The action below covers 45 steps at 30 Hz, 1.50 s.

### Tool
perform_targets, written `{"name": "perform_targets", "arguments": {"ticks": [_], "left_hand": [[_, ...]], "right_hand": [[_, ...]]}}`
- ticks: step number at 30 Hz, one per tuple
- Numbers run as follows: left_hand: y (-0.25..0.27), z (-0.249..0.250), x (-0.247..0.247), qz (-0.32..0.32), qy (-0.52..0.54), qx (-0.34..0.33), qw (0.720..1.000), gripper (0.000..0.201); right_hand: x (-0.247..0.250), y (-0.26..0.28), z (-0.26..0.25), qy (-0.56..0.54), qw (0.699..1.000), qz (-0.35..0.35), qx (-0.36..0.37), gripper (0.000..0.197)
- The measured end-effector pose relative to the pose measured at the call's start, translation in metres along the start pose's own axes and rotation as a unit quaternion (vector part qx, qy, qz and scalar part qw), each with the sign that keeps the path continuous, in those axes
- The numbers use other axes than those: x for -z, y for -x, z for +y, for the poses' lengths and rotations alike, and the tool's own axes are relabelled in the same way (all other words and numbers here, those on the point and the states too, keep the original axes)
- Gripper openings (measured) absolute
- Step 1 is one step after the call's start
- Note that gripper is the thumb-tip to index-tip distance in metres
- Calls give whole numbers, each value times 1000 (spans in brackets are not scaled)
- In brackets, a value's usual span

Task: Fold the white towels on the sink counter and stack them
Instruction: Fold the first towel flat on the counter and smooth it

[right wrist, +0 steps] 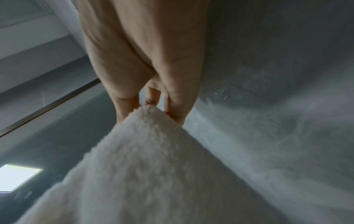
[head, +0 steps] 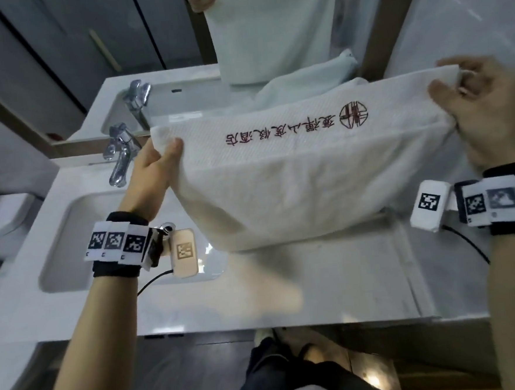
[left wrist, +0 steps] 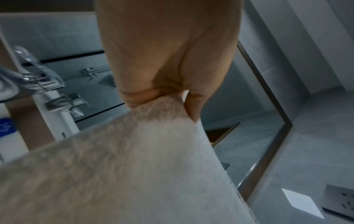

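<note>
Left hand (head: 153, 165) and right hand (head: 485, 112) pinch the towel's (head: 279, 175) corners.

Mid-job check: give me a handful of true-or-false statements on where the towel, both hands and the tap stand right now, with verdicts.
1. The left hand pinches one end of the white towel. True.
2. The right hand is empty. False: it grips the towel's other end.
3. The towel lies flat on the counter. False: it hangs stretched between the hands, above the counter.
4. Red lettering shows on the towel. True.
5. The faucet is right of the towel. False: it is to its left, behind the sink basin.
</note>
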<state>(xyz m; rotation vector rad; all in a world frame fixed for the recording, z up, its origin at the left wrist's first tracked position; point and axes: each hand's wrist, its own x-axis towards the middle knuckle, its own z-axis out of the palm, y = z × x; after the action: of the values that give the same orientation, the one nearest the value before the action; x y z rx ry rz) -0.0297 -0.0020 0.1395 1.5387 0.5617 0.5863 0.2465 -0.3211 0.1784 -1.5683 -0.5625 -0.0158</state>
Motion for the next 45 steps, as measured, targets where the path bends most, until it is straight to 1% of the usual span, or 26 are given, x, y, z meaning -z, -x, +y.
{"name": "perform_targets", "arguments": {"ticks": [2, 4, 5, 8, 9, 11, 12, 14, 16, 18, 21, 25, 27, 29, 32, 34, 36, 38, 40, 41, 43, 45], "left_hand": [[-7, -11, 8, -9, -10, 35, 999, 29], [-21, -29, 10, 10, -35, 80, 996, 40], [-29, -40, 8, 21, -51, 100, 993, 42], [-54, -74, -5, 65, -117, 130, 982, 35], [-62, -84, -10, 61, -142, 124, 980, 35], [-77, -105, -16, 17, -186, 106, 977, 41], [-84, -114, -18, -2, -213, 103, 972, 41], [-96, -133, -21, -13, -266, 104, 958, 37], [-104, -149, -23, -21, -312, 110, 943, 37], [-108, -162, -23, -45, -341, 107, 933, 37], [-114, -171, -23, -60, -328, 89, 938, 31], [-117, -173, -14, -31, -204, 87, 975, 25], [-117, -173, -4, -36, -153, 91, 983, 23], [-116, -169, 7, -68, -117, 99, 986, 21], [-114, -165, 16, -104, -59, 148, 982, 23], [-111, -163, 15, -111, -65, 166, 978, 25], [-106, -166, 11, -113, -116, 172, 972, 27], [-101, -172, 7, -106, -143, 191, 965, 31], [-94, -178, 7, -92, -143, 208, 963, 31], [-92, -180, 7, -82, -143, 210, 964, 30], [-90, -183, 8, -60, -132, 213, 966, 28], [-91, -185, 6, -27, -110, 210, 971, 27]], "right_hand": [[-2, 1, 8, 13, 1000, -20, -21, 20], [-8, -4, 28, 30, 998, -29, -54, 19], [-13, -7, 40, 45, 996, -33, -74, 18], [-33, -15, 87, 85, 985, -44, -145, 10], [-40, -17, 103, 101, 980, -44, -163, 18], [-53, -20, 132, 140, 969, -40, -199, 26], [-60, -20, 144, 156, 963, -40, -215, 26], [-68, -21, 162, 181, 953, -36, -240, 25], [-74, -19, 174, 202, 943, -38, -260, 23], [-76, -13, 181, 204, 936, -51, -283, 25], [-77, -3, 183, 176, 929, -47, -322, 31], [-74, 3, 172, 118, 935, -37, -332, 32], [-65, 10, 167, 83, 941, -51, -325, 27], [-54, 20, 164, 74, 946, -68, -308, 23], [-43, 31, 164, 101, 956, -56, -269, 18], [-44, 32, 167, 108, 959, -37, -259, 18], [-47, 33, 171, 118, 958, -34, -261, 14], [-50, 32, 178, 128, 955, -38, -264, 10], [-52, 32, 183, 138, 955, -34, -259, 8], [-53, 32, 185, 140, 956, -28, -256, 11], [-57, 30, 186, 123, 958, -10, -259, 25], [-62, 26, 183, 96, 958, -7, -270, 38]]}}
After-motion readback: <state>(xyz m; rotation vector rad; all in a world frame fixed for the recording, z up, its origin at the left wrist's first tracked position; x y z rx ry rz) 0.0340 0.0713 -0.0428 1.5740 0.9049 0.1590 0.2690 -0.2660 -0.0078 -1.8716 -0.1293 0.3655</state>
